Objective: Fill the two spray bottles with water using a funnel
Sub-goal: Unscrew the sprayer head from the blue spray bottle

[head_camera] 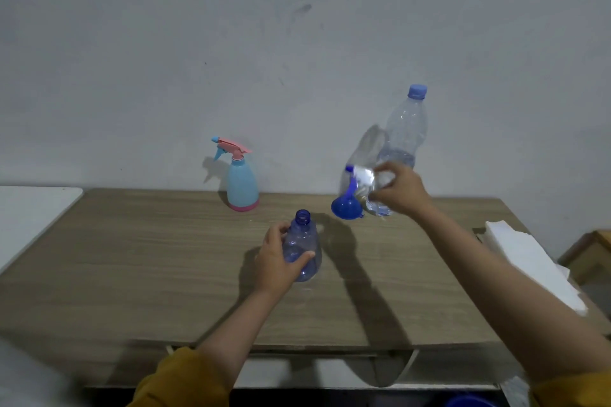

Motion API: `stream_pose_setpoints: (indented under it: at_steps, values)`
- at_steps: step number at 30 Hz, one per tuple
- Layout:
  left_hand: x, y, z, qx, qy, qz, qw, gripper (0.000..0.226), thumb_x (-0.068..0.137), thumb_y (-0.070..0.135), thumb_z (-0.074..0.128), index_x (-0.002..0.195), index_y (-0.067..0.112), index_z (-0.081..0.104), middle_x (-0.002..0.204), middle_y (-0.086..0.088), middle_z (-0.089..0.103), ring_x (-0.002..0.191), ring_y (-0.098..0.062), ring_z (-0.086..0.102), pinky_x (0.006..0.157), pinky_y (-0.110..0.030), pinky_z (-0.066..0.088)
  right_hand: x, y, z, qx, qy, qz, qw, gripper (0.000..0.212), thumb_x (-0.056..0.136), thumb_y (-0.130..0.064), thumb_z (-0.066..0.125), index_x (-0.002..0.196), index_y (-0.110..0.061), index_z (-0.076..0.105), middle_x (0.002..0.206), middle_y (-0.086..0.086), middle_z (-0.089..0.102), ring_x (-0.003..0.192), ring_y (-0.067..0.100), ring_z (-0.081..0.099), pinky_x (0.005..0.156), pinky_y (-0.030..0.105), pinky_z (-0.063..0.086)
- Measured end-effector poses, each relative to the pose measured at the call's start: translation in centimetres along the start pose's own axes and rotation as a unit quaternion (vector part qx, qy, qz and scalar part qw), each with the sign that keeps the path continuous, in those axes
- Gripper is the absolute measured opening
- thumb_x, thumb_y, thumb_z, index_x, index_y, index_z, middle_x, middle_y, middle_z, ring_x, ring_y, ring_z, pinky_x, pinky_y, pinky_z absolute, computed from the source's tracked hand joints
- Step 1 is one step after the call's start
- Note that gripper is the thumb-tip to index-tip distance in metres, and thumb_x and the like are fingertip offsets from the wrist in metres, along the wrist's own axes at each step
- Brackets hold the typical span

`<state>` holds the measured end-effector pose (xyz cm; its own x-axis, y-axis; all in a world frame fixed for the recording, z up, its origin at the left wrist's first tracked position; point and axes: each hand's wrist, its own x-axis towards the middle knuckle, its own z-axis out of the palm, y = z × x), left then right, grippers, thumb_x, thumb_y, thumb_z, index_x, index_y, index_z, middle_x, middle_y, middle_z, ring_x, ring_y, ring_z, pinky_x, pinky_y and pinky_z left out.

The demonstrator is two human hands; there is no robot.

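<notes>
A wooden desk [132,268] stands against a grey wall. Two spray bottles: the capless blue one [302,246] at centre, left hand [276,261] fingers clamped around it; the light-blue one [242,187] upright at 11 o'clock. One blue funnel [347,206] and one water bottle [405,132] at 1 o'clock, beside the right hand [398,190], fingers closed on a white trigger head [363,175]. The desk's left half lies open.

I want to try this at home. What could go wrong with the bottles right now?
1. The open blue bottle has no funnel in it yet, so water poured now could spill on the table; only the left hand steadies it.
2. The right hand seems to hold a sprayer top close to the blue funnel and tall water bottle; a bump might tip them.
</notes>
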<state>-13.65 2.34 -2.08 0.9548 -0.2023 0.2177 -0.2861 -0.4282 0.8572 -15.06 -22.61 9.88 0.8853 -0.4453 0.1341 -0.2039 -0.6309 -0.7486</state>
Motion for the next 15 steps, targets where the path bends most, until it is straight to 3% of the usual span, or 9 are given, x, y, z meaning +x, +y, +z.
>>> stream_pose_setpoints:
  at_steps: [3, 6, 10, 15]
  values:
    - [0.0, 0.1, 0.0, 0.001, 0.002, 0.001, 1.0, 0.063, 0.066, 0.03, 0.083, 0.118, 0.025, 0.048, 0.116, 0.014, 0.057, 0.097, -0.001, 0.056, 0.066, 0.001, 0.038, -1.0, 4.5, 3.5, -0.131, -0.108, 0.023, 0.985, 0.051, 0.066, -0.006, 0.075, 0.115, -0.014, 0.063, 0.109, 0.011, 0.066, 0.093, 0.026, 0.063, 0.066, 0.023, 0.041]
    - [0.0, -0.1, 0.2, -0.004, 0.0, -0.008, 1.0, 0.065, 0.067, 0.031, 0.083, 0.119, 0.028, 0.046, 0.116, 0.015, 0.059, 0.1, -0.002, 0.058, 0.07, -0.002, 0.04, -1.8, 7.4, 5.8, -0.174, -0.193, 0.049, 0.964, 0.052, 0.071, -0.013, 0.075, 0.121, -0.016, 0.059, 0.119, 0.008, 0.061, 0.097, 0.021, 0.059, 0.073, 0.026, 0.046]
    - [0.0, -0.3, 0.5, -0.021, 0.006, -0.011, 1.0, 0.063, 0.066, 0.026, 0.084, 0.116, 0.032, 0.045, 0.116, 0.015, 0.059, 0.102, -0.002, 0.06, 0.075, -0.006, 0.044, -1.6, 9.1, 6.9, -0.178, -0.225, 0.067, 0.956, 0.047, 0.078, -0.015, 0.069, 0.123, -0.019, 0.059, 0.121, 0.009, 0.061, 0.094, 0.019, 0.059, 0.075, 0.027, 0.048]
    - [0.0, -1.0, 0.9, -0.035, 0.005, -0.01, 0.999, 0.066, 0.067, 0.026, 0.084, 0.115, 0.041, 0.042, 0.118, 0.017, 0.057, 0.108, -0.002, 0.058, 0.09, -0.031, 0.053, 0.0, 9.0, 6.3, -0.245, -0.246, 0.032, 0.937, 0.051, 0.081, -0.026, 0.069, 0.129, -0.023, 0.054, 0.126, 0.001, 0.06, 0.102, 0.016, 0.059, 0.081, 0.028, 0.049]
